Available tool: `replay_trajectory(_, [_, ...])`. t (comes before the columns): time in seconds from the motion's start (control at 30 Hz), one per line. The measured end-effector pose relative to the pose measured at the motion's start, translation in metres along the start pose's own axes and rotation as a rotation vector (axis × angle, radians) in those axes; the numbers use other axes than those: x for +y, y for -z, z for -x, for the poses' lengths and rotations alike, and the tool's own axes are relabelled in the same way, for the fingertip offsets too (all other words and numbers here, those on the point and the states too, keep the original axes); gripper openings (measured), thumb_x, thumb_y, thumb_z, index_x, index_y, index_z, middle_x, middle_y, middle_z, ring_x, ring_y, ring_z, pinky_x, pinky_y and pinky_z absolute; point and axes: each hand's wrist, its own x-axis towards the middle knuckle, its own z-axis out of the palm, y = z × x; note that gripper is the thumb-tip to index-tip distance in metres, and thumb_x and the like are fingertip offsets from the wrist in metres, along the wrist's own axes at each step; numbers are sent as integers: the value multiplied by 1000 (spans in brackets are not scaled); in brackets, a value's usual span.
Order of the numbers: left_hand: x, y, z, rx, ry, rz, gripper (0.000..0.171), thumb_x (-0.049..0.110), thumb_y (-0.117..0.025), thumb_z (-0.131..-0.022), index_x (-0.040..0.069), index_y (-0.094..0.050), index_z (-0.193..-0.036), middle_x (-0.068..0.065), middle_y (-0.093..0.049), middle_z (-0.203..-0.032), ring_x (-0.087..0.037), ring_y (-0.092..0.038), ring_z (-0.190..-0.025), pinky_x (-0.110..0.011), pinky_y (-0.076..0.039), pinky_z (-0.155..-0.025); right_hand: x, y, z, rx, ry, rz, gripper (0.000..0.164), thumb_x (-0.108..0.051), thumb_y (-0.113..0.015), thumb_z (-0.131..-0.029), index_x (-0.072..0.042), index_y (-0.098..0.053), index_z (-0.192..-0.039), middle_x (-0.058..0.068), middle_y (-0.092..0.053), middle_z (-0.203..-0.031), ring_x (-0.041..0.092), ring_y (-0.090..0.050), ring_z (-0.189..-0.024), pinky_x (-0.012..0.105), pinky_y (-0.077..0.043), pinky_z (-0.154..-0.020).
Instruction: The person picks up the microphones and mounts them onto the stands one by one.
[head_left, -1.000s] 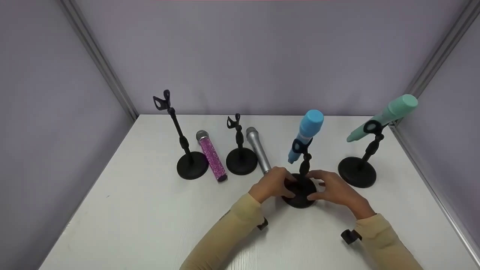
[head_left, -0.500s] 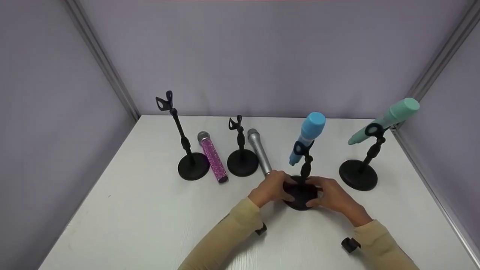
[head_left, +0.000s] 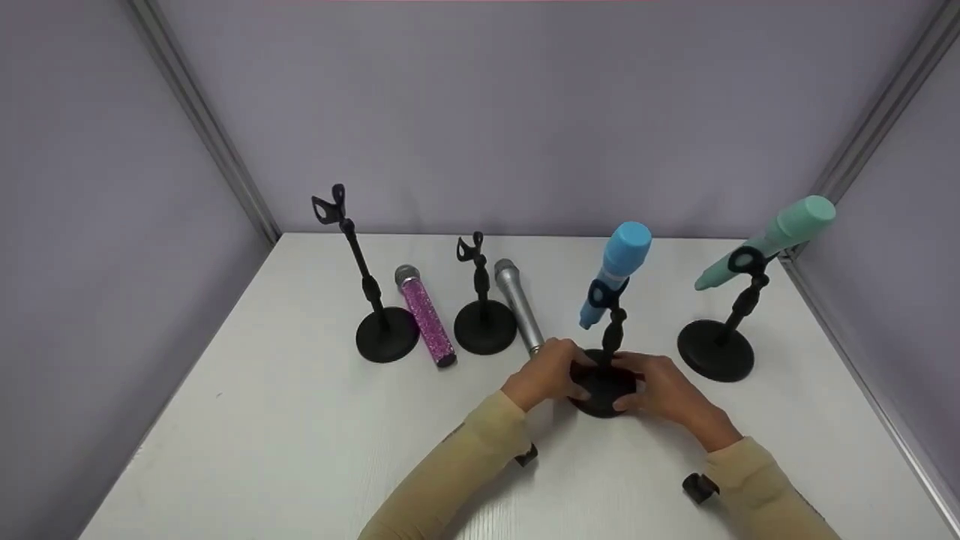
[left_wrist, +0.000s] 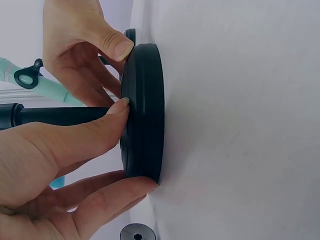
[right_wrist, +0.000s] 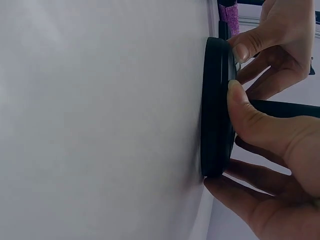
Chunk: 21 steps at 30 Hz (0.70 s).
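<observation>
A silver mic lies between a short stand and the left hand, a pink mic beside a tall stand; the right stand bears a green mic. Left hand and right hand pinch the front stand, under a blue mic. The table carries four stands, four mics.

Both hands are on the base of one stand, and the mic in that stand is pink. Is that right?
Not quite: the mic in that stand is blue, as the head view shows. The left hand and right hand do hold the base.
</observation>
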Motion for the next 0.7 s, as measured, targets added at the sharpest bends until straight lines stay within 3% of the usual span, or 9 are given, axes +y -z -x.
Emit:
replay_trajectory(0.47, [4, 2, -19, 7, 80, -25, 37, 16, -92, -78, 16, -81, -114, 3, -80, -111, -12, -66, -102, -24, -52, -93, 3, 11, -15, -23, -73, -2, 63, -4, -86, -80, 7, -59, -137, 27, -62, -140, 47, -62, -126, 57, -52, -102])
replay_trajectory(0.7, [0, 5, -29, 8, 13, -30, 28, 13, -89, -80, 11, -82, -108, 1, -81, -101, -11, -69, -92, -20, -53, -82, 8, 14, -22, -23, -78, 4, 60, -6, -87, -79, 5, -62, -133, 26, -65, -135, 46, -63, -123, 59, -51, -103])
